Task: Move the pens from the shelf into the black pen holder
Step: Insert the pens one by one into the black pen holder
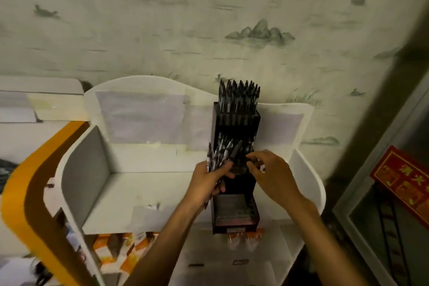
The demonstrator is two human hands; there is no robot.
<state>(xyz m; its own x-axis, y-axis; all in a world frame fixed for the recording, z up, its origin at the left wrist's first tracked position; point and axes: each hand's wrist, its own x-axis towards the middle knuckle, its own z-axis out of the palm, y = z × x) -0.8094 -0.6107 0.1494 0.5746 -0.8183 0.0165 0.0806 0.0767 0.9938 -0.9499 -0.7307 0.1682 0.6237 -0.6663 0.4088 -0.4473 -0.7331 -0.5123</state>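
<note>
Two forearms enter from the lower edge and reach up over a white shelf (97, 193). Below its front edge, a lower level holds orange-and-white packets (120, 248), blurred and not readable.

Nearest compartment of the black pen holder (235, 210): a low, square front tray standing on the shelf's surface toward the right side.

The left hand (210, 181) — fingers curled — grips a bundle of pens (220, 153) just left of the holder; the pen tips fan upward and lean right, over the holder's middle tier. One pen end shows below the hand.

The right hand (270, 170) is at the holder's middle tier, thumb and fingertips drawn together at the pens there; whether it actually pinches a pen cannot be told, as the frame is motion-blurred.

Farther back, the holder rises in steps. Its tall rear compartment is packed with upright pens (239, 95) whose caps stand above the rim.

Behind it stand the shelf's curved white back panel and, at left, a grey-shaded side wall enclosing a wide bay.

Background: pale wallpaper (209, 18) with ink-style hills, reeds and birds. At far right — a red sign (404, 183) with gold characters beside a grey frame. At far left, an orange curved band.
</note>
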